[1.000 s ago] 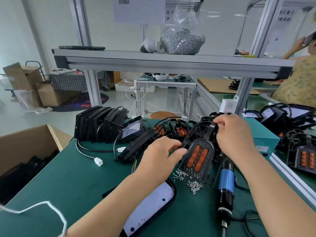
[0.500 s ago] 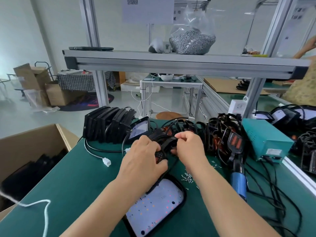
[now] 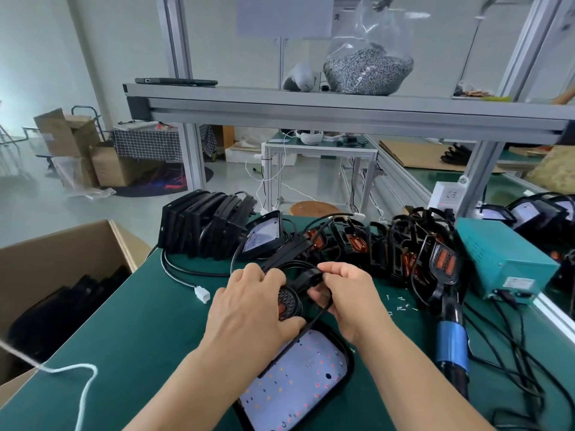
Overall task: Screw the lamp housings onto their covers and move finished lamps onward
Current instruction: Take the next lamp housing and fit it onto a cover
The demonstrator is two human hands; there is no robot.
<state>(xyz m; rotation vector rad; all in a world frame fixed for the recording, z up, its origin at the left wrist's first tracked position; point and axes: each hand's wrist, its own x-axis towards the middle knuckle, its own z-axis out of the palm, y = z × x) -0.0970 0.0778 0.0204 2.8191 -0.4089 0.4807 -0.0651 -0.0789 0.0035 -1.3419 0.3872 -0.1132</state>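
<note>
Both hands are meeting at mid tabletop (image 3: 133, 321). Left hand (image 3: 249, 306) is gripping the lamp housing (image 3: 306, 279), fingers curled over its perforated face. Right hand (image 3: 351, 301) is pinching the housing's black bracket from 3 o'clock. Housing is sitting over the far end of the cover (image 3: 298, 381); contact unclear. Cover is lying LED side up at 6 o'clock of the hands. Electric screwdriver (image 3: 451, 346) is lying at 4 o'clock, loose screws (image 3: 399, 306) at 3 o'clock. Row of spare housings (image 3: 404, 253) is standing at 1 o'clock, stacked black lamps (image 3: 202, 228) at 11 o'clock.
</note>
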